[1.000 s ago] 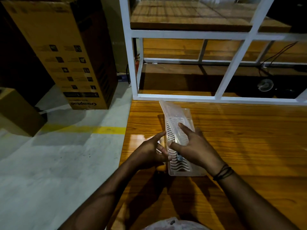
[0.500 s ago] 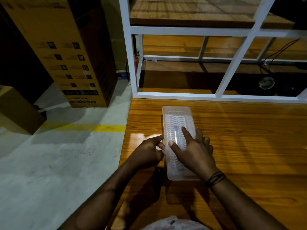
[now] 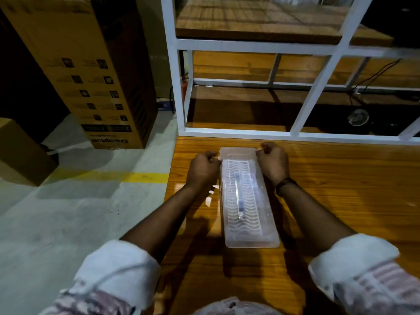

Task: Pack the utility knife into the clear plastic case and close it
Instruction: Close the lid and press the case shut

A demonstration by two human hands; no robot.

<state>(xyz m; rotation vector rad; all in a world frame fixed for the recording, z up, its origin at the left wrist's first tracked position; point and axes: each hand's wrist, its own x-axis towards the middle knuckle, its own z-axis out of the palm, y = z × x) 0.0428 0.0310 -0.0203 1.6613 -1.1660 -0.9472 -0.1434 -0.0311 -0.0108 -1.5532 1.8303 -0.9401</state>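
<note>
Wooden table (image 3: 341, 201): both hands (image 3: 203, 169) (image 3: 272, 162) pinch clear case (image 3: 247, 198) far corners.

My hands at the far corners of the lidded case

The clear plastic case (image 3: 247, 198) lies flat on the wooden table (image 3: 341, 201), lid down, the utility knife (image 3: 239, 196) showing lengthwise through its ribbed top. My left hand (image 3: 203, 170) pinches the case's far left corner and my right hand (image 3: 272, 162) its far right corner. Beyond the case stands a white frame (image 3: 250, 134); left of it, a tall cardboard box (image 3: 91, 76).
</note>
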